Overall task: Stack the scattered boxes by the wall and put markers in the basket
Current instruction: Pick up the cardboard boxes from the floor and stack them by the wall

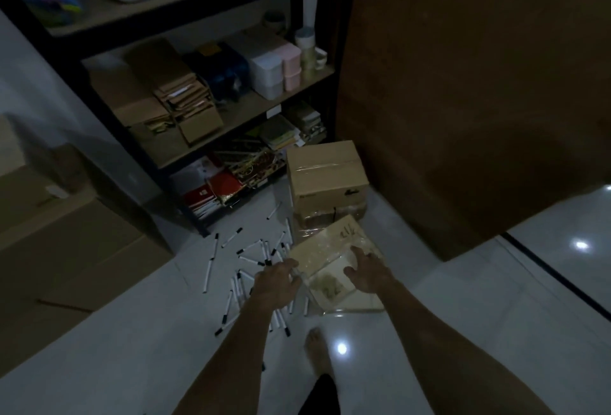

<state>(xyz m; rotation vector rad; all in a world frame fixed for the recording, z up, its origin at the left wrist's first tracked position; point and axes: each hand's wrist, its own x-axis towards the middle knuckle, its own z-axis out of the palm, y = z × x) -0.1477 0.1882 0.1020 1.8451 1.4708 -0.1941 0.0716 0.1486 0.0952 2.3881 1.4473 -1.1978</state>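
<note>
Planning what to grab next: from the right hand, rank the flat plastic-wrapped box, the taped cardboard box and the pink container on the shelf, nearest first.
From the right hand:
1. Flat plastic-wrapped box, under the hand.
2. Taped cardboard box, on the floor beyond it.
3. Pink container, up on the shelf.

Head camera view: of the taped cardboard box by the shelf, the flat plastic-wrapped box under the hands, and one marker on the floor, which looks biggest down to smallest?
1. Taped cardboard box.
2. Flat plastic-wrapped box, close in spread and nearer the camera, so unsure.
3. Marker, clearly smallest.
</note>
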